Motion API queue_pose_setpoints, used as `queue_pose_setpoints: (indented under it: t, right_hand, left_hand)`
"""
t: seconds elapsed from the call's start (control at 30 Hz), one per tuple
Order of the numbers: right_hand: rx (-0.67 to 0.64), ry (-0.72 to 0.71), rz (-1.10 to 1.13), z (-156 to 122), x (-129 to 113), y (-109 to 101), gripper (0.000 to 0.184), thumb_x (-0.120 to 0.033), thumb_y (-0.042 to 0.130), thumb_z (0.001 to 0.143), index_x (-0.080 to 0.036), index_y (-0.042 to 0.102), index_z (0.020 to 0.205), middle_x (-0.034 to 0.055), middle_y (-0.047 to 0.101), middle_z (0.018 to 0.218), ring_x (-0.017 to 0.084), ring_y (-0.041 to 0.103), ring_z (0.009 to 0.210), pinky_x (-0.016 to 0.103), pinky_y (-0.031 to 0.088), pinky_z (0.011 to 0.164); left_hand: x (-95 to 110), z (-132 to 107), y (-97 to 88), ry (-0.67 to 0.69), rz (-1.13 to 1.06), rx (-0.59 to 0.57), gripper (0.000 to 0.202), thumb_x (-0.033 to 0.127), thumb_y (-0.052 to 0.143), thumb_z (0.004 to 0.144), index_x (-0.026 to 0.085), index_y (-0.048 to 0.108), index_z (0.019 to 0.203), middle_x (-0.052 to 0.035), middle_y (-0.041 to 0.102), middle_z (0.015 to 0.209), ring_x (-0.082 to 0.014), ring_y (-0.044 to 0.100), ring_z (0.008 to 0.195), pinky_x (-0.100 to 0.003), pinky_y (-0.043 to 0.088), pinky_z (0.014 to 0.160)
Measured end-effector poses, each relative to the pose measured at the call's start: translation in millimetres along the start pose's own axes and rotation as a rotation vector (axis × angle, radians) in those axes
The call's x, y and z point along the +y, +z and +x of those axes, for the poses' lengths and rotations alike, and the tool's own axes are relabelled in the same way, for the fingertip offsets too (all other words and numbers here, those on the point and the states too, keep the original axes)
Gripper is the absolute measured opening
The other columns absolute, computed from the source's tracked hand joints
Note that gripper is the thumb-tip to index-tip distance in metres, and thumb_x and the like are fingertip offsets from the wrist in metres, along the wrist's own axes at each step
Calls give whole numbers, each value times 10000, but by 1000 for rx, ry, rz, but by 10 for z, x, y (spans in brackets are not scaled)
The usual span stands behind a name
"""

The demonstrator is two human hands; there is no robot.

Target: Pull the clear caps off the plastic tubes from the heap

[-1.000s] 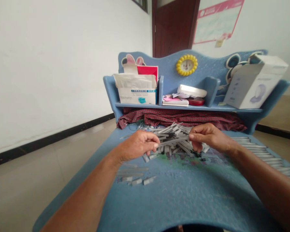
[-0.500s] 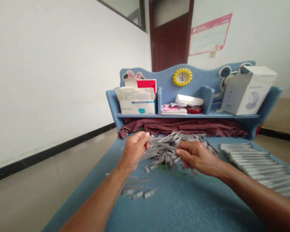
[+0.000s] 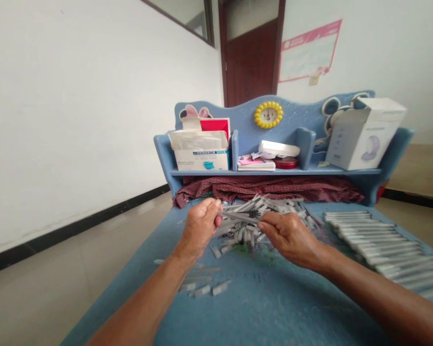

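Between my two hands a slim grey pen (image 3: 241,217) is stretched crosswise above the table. My left hand (image 3: 201,223) pinches its left end, and the fingers of my right hand (image 3: 286,235) are closed on its right end. Behind and below lies a loose pile of clear and grey pen parts (image 3: 250,235), partly hidden by my hands. Several short pieces that look like pen caps (image 3: 221,287) lie near my left forearm. On the right, a row of similar pens (image 3: 378,240) lies side by side, close to my right forearm.
The blue table (image 3: 260,307) has a raised shelf (image 3: 274,172) along its back. On it stand a mask box (image 3: 202,158), papers (image 3: 256,165), a red tin (image 3: 286,164) and a white carton (image 3: 364,137). A checked cloth (image 3: 267,188) is bunched under the shelf.
Both hands keep their grip on the pen, and the right hand's fingers look more tightly curled. The whole view has shifted slightly.
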State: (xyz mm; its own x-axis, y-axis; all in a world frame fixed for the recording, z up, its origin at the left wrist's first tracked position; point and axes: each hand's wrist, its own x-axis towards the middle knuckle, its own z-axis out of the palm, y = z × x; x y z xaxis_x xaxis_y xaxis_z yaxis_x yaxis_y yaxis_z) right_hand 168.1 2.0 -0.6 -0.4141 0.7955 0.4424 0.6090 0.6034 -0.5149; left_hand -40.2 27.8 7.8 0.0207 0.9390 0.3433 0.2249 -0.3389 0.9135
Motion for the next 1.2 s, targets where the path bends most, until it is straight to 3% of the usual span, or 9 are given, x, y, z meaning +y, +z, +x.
queue_pose_setpoints:
  t: [0.23, 0.47, 0.63, 0.77, 0.93, 1.03, 1.1, 1.2]
  right_hand:
    - [37, -3, -67, 18, -26, -30, 296, -304, 388, 892, -168, 468, 642, -45, 344, 526, 80, 326, 477, 229, 221, 509]
    - [54, -17, -66, 148, -35, -233, 287, -318, 408, 887, -163, 557, 696, -34, 450, 580, 72, 398, 543, 206, 244, 520]
    - [13, -35, -348, 188, -45, -390, 294, -355, 413, 891, -197, 592, 721, -18, 559, 635, 96, 442, 568, 244, 251, 547]
    - [-12, -111, -548, 156, -86, -400, 244, -333, 399, 909, -219, 613, 883, 3, 636, 708, 132, 522, 597, 269, 259, 527]
    - [-167, -115, -587, 99, -138, -430, 183, -270, 463, 876, -222, 636, 911, 9, 671, 752, 148, 584, 658, 255, 313, 547]
    - [-301, -74, -577, 36, -72, -577, 165, -256, 481, 860, -222, 640, 889, 7, 681, 789, 146, 596, 711, 233, 341, 581]
    - [-333, -5, -617, -44, 72, -748, 175, -241, 470, 863, -214, 641, 891, 15, 683, 815, 141, 599, 753, 221, 359, 622]
    - [-329, 103, -673, -243, 438, -1086, 184, -235, 471, 858, -201, 649, 894, 40, 683, 851, 143, 604, 778, 223, 372, 655]
  left_hand:
    - [-10, 2, 69, -36, 8, 27, 269, 405, 476, 794, 171, 495, 662, 79, 401, 436, -46, 292, 347, -151, 234, 352]
    - [10, 95, 38, -151, -25, 72, 284, 456, 539, 754, 172, 539, 756, 71, 479, 508, -52, 369, 413, -134, 263, 393]
    - [-1, 141, 53, -201, 45, 66, 304, 477, 565, 697, 176, 546, 735, 60, 511, 527, -58, 358, 427, -144, 244, 396]
    - [78, 79, 132, -278, 69, 56, 371, 535, 555, 652, 177, 544, 750, 57, 510, 521, -70, 371, 436, -153, 256, 398]
    - [75, -1, 223, -243, 134, -113, 410, 583, 480, 703, 178, 537, 737, 56, 513, 522, -70, 340, 398, -176, 238, 380]
    - [56, -28, 234, -173, 279, -232, 447, 601, 406, 745, 182, 561, 759, 66, 455, 432, -95, 363, 382, -199, 289, 400]
    - [52, -31, 221, -103, 389, -292, 447, 597, 383, 759, 190, 566, 750, 70, 417, 404, -114, 402, 399, -216, 327, 432]
    - [49, -23, 193, -2, 484, -349, 418, 571, 391, 768, 197, 578, 779, 47, 529, 532, -116, 440, 439, -231, 357, 472]
